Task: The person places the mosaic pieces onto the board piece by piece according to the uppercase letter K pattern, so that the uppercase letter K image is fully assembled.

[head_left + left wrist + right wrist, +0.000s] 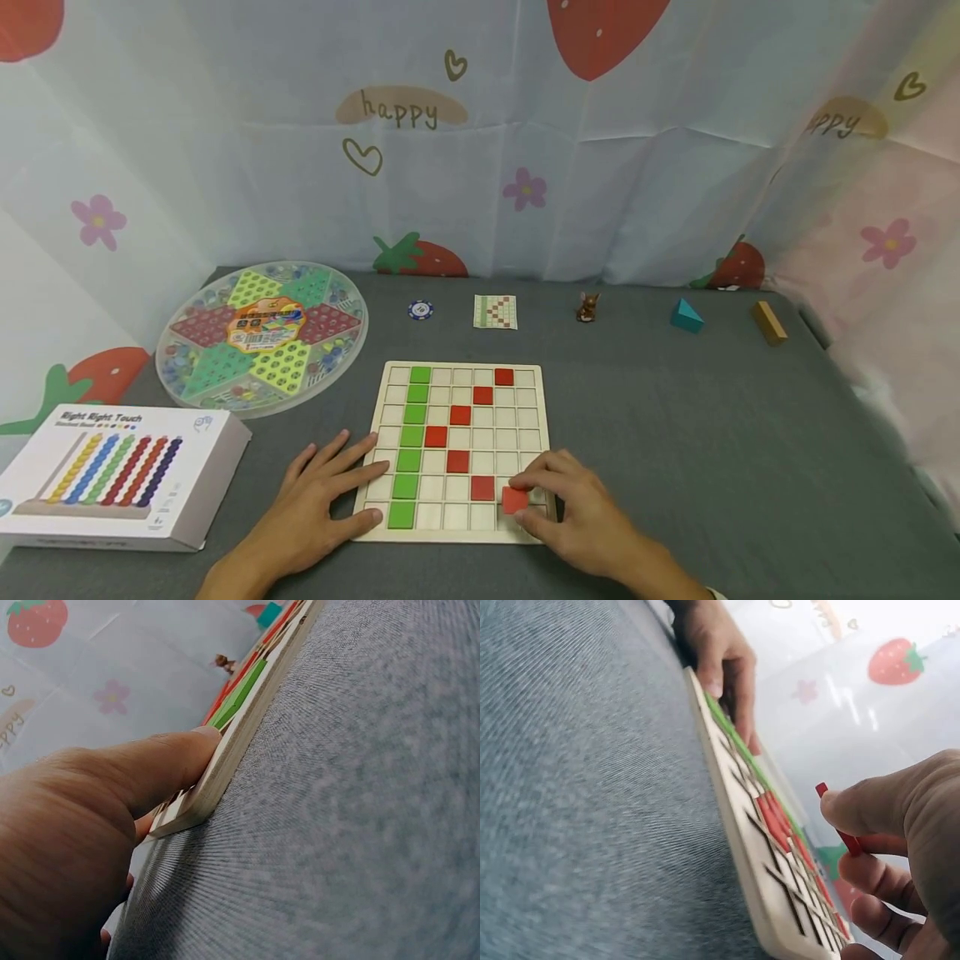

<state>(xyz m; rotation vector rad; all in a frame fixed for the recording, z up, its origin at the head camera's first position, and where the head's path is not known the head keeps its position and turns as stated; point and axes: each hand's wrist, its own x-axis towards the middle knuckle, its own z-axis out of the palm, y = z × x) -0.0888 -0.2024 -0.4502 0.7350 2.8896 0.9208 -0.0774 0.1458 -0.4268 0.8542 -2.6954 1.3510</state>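
Note:
A wooden grid board lies flat on the grey cloth in the head view. Green square tiles fill one column near its left side, and several red tiles form two slanting lines that meet beside that column. My left hand rests at the board's left edge with fingers spread, thumb and fingertips on the rim. Over the lower right cells, my right hand pinches a red square tile between thumb and fingers. In the right wrist view this tile is raised above the board.
Behind the board lie a poker chip, a small pattern card, a brown animal figurine, a blue triangular block and a wooden block. Left stand a round Chinese checkers set and a white box.

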